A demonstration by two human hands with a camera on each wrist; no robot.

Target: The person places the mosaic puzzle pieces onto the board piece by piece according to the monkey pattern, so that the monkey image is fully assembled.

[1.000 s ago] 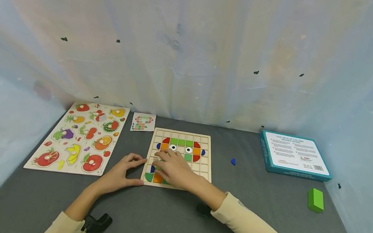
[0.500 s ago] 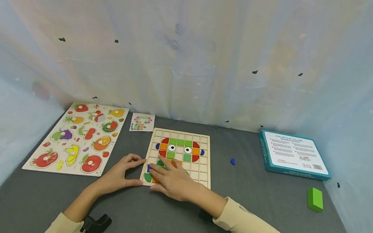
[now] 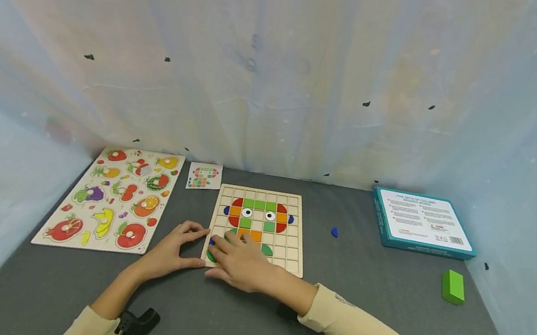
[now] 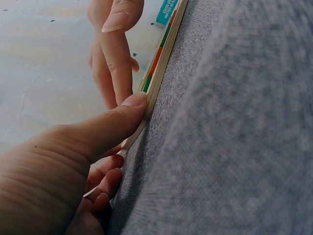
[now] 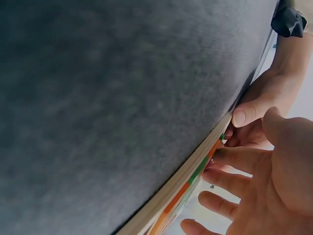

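Observation:
A square wooden grid board (image 3: 284,255) lies on the grey cloth, bearing coloured tiles (image 3: 255,204) with two eye pieces. My left hand (image 3: 163,253) braces its left side, thumb and forefinger spread apart against the edge; the left wrist view shows the thumb (image 4: 132,105) at the near corner. Over the board's near-left part is my right hand (image 3: 242,261), fingers extended and touching the tiles. It hides some of them. In the right wrist view its fingers (image 5: 222,203) are spread beside the board's edge, with no loose piece visible between them.
Behind the board stands a small pattern card (image 3: 205,176). A fruit picture board (image 3: 111,200) lies left. To the right are a loose blue piece (image 3: 334,232), a teal-edged box (image 3: 425,223) and a green block (image 3: 453,287). A curtain (image 3: 281,78) closes off the back.
My right hand has shifted left and toward the board's near-left corner, uncovering orange tiles and a green tile. My left hand stays at the edge.

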